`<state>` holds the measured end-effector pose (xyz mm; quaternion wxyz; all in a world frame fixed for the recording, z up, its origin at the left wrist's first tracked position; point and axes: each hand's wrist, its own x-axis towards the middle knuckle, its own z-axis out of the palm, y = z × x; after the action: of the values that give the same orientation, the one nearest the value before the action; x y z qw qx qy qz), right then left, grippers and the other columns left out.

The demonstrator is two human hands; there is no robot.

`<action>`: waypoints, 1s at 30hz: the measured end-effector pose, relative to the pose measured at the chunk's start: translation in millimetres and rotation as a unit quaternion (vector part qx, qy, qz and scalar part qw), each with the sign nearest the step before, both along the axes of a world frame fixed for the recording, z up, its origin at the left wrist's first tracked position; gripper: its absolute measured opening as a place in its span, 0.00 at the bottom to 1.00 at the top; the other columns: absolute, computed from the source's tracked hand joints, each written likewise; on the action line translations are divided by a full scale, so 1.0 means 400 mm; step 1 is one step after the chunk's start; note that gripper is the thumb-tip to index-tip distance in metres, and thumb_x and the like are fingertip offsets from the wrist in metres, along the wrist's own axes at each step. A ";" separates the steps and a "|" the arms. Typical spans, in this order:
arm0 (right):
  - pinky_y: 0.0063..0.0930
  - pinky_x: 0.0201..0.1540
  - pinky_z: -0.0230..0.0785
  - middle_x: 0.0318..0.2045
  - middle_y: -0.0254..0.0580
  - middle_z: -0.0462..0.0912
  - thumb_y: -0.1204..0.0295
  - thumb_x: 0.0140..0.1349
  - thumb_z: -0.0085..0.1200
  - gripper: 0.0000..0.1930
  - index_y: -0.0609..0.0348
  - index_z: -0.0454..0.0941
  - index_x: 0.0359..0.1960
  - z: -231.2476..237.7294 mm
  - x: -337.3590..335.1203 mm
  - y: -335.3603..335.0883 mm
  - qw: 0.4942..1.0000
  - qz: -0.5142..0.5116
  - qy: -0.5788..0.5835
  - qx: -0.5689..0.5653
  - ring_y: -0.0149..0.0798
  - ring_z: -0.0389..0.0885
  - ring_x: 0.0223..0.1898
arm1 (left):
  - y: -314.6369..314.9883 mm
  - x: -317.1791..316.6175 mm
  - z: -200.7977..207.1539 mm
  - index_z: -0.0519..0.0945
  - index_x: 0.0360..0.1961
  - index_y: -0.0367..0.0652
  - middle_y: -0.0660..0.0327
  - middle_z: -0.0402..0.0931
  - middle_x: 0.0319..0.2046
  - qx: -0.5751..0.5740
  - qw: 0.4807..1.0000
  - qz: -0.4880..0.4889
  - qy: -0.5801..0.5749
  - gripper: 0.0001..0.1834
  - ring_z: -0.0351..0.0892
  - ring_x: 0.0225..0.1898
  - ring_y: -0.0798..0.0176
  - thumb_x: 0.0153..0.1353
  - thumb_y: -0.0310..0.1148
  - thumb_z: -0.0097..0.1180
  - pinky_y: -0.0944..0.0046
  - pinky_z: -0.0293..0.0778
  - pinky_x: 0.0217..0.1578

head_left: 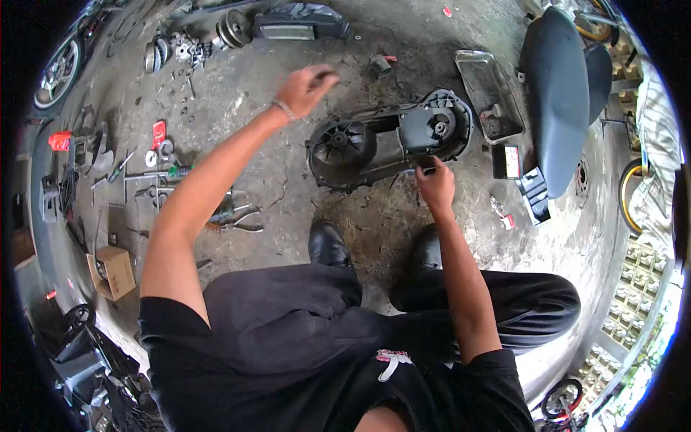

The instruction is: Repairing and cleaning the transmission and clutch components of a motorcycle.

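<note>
Crouching over the engine cover (392,140) on the concrete floor (288,165), inner face up, fan housing end toward the person's left. Lying flat like that it sits stable and leaves its rim open to reach.

Right hand (435,183) is at the cover's near edge, fingers pinched shut on a small dark part or tool tip right at the rim; too small to say which. Looks like it steadies or works something on that edge.

Left hand (306,88) is raised above the floor, left of and beyond the cover, apart from it. Fingers curled mostly closed around something small and dark; can't tell what it is.

Shoes (329,245) planted just on the near side of the cover, so it sits between the knees within easy reach.

Around the cover:
- metal tray (489,93) to the right, just beside it, likely for loose bits
- scooter seat (558,93) farther right
- pliers (234,219) and other hand tools to the left, near
- red items (158,133), washers, pulley parts (234,29) farther left and beyond
- cardboard box (114,271) well left, toward the person
</note>
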<state>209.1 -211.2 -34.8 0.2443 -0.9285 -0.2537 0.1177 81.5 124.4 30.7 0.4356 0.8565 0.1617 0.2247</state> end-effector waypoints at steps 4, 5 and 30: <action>0.39 0.32 0.71 0.30 0.43 0.84 0.65 0.54 0.58 0.12 0.57 0.82 0.38 0.000 0.042 0.000 1.000 0.014 -0.014 -0.008 0.50 0.80 0.28 | -0.151 0.090 -0.013 0.77 0.43 0.40 0.55 0.79 0.38 0.031 0.998 -0.056 -0.021 0.16 0.78 0.38 0.55 0.63 0.42 0.50 0.60 0.74 0.38; 0.39 0.32 0.71 0.30 0.44 0.84 0.65 0.54 0.58 0.12 0.58 0.82 0.37 -0.007 0.044 -0.004 0.998 0.045 -0.031 -0.020 0.51 0.80 0.29 | -0.175 0.091 -0.036 0.77 0.43 0.40 0.55 0.79 0.38 0.028 0.998 -0.056 -0.022 0.16 0.78 0.38 0.55 0.63 0.42 0.50 0.60 0.74 0.38; 0.41 0.40 0.68 0.34 0.48 0.81 0.67 0.60 0.52 0.12 0.56 0.76 0.44 -0.045 0.099 -0.030 0.987 0.128 -0.091 0.018 0.52 0.76 0.34 | -0.234 0.050 -0.068 0.69 0.52 0.42 0.57 0.69 0.57 0.291 0.950 -0.103 -0.049 0.25 0.67 0.60 0.53 0.58 0.46 0.55 0.53 0.61 0.62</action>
<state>248.8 -223.3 -52.8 0.2192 -0.8906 -0.3941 0.0586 101.5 30.8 3.6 0.1960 0.9460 -0.0210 0.2572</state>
